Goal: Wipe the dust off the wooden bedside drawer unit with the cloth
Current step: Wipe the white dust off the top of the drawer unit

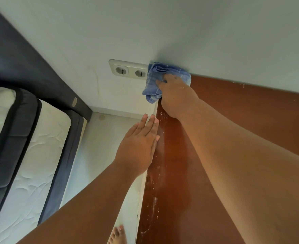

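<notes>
I see the right hand (173,95) bunching the crumpled blue cloth (155,80) beyond its curled fingers, scrubbing the reddish-brown wooden drawer top (233,120); the left hand (138,143), fingers flat together, braces its edge.

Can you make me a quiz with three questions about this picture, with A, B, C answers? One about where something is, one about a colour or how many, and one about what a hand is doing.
1. Where is the cloth?
A. at the unit top's far corner by the wall
B. on the mattress
C. on the floor

2. How many holes for plugs does the wall socket have?
A. one
B. two
C. four

3. What is the left hand doing?
A. squeezing the cloth
B. making a fist
C. lying flat and open at the unit's edge

Answers:
1 A, the right hand presses it on the wooden drawer unit there.
2 B, two round outlets sit side by side.
3 C, its fingers are spread and hold nothing.
</notes>
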